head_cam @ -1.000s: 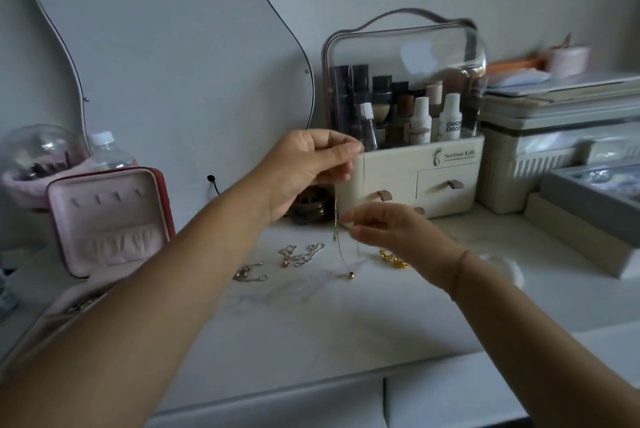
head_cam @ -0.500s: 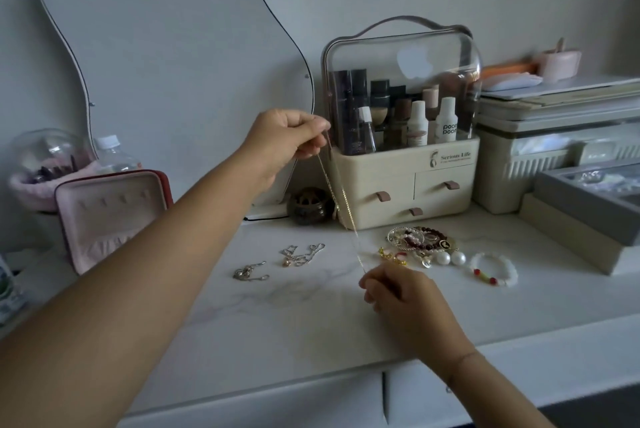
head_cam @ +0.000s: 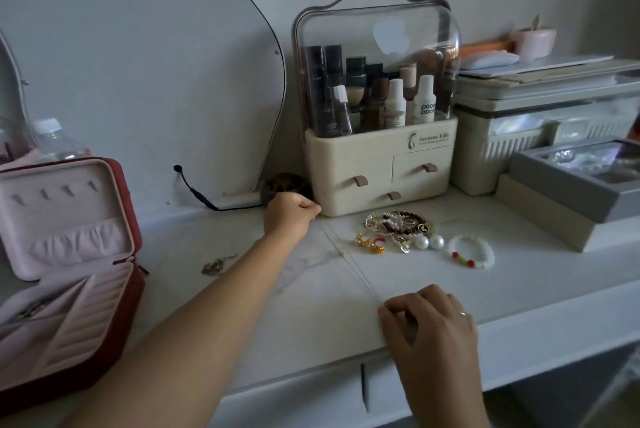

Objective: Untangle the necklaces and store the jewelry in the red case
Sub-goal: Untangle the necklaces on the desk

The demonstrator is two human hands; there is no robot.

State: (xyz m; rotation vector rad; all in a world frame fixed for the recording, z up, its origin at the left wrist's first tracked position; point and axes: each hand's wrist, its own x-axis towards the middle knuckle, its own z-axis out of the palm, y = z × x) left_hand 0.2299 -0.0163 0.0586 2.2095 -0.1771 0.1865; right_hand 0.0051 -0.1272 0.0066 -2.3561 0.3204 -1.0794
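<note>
Now pinching thin gold chain necklace (head_cam: pixel 360 276) by both ends: left hand (head_cam: pixel 289 216) beside cream clear-domed organiser (head_cam: pixel 377 168) holding cosmetic bottles (head_cam: pixel 394 105), right hand (head_cam: pixel 427 318) at white tabletop (head_cam: pixel 519 289) front edge. Noting red pink-lined case (head_cam: pixel 125 206) open, far left.

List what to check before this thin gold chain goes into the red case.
1. Layout: the thin gold chain lies stretched across the white tabletop: ok.
2. Far end: the left hand holds it by the cream cosmetics organiser: ok.
3. Near end: the right hand pinches it at the table's front edge: ok.
4. Knots: cannot tell, the chain is too fine.
5. Clearance: the chain lies apart from the heap of beaded bracelets and pearls: ok.
6. Target: the red zip case with pink lining stands open, lid upright: ok.
</note>
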